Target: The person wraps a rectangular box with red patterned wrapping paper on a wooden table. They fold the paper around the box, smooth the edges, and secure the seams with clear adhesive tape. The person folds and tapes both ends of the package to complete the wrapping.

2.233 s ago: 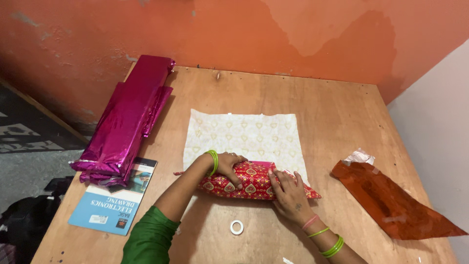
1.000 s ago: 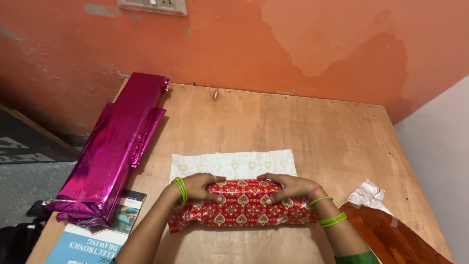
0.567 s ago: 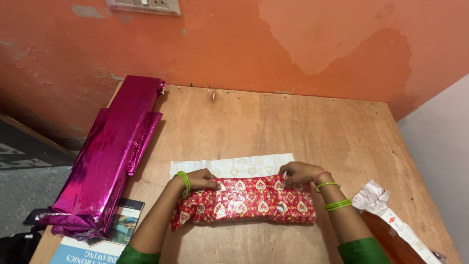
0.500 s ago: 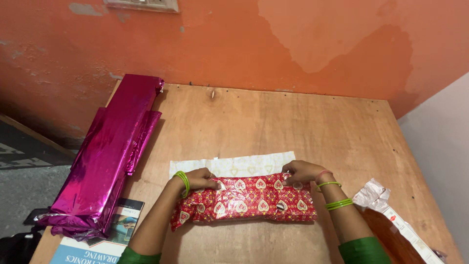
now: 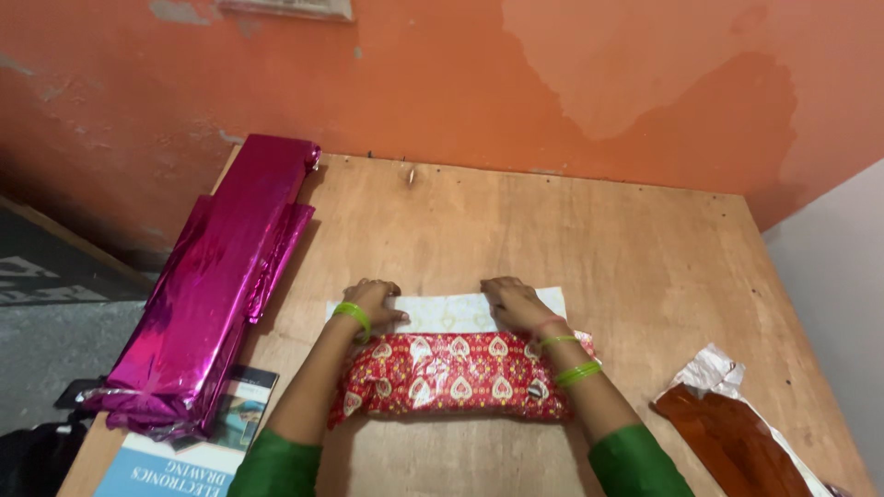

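Left hand (image 5: pixel 373 302) and right hand (image 5: pixel 511 302): flat, pressing white paper (image 5: pixel 449 313) behind red parcel (image 5: pixel 451 377). Surface (image 5: pixel 571 239): magenta foil (image 5: pixel 216 285) left, orange sheet (image 5: pixel 737 442) right.

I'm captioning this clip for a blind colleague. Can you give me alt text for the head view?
Two hands, left and right, press flat on the white underside of a paper sheet rolled around a red patterned parcel on a wooden table. Folded magenta foil and a blue book lie at the left, an orange foil sheet at the right.
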